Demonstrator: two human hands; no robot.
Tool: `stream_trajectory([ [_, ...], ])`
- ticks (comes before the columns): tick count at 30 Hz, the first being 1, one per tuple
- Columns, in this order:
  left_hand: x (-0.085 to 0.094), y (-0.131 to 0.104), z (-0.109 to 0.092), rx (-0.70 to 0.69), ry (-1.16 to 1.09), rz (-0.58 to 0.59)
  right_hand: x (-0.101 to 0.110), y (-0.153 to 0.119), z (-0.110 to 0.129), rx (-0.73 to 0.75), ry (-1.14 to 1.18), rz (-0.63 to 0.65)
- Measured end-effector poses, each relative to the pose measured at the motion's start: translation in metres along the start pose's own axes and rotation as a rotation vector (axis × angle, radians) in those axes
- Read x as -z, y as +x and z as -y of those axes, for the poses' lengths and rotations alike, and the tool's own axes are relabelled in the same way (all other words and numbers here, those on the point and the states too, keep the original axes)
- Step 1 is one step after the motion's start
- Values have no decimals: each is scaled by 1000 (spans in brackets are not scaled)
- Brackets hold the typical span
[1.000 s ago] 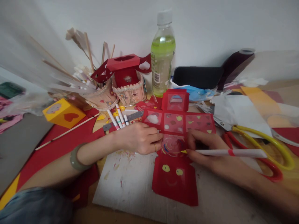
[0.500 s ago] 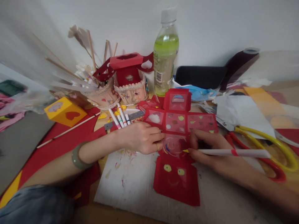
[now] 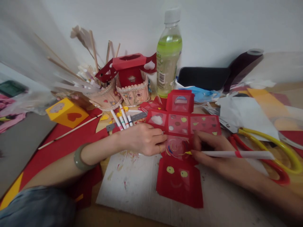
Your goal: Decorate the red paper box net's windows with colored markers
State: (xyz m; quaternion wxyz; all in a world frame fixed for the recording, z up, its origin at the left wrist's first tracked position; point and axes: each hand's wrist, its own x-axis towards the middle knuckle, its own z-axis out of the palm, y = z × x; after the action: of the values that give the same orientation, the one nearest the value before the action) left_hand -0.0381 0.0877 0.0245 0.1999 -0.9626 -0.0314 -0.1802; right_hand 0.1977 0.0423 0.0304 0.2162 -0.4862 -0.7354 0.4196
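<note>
Scissors (image 3: pixel 272 142) beside the right hand (image 3: pixel 217 144).

You have two bare hands (image 3: pixel 146 142), five slim white markers (image 3: pixel 255 154), one six-panelled unfolded red paper box (image 3: pixel 178 124), one folded yellow paper box (image 3: pixel 65 115), two pale wooden-slat baskets (image 3: pixel 132 96), one clear plastic bottle of green liquid (image 3: pixel 168 60) and one pair of red-and-yellow-handled scissors (image 3: pixel 247 133).

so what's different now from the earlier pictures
Nothing was visibly taken up or let go; the view shifted slightly, so things sit a little further right in the picture. The right hand keeps its grip on the marker, yellow tip at the red cutout; the left hand stays there too.
</note>
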Motion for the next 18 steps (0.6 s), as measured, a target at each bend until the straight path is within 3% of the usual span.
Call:
stream_trajectory([
  [18, -3, -2, -1, 12, -18, 11, 0, 2, 2, -27, -19, -43],
])
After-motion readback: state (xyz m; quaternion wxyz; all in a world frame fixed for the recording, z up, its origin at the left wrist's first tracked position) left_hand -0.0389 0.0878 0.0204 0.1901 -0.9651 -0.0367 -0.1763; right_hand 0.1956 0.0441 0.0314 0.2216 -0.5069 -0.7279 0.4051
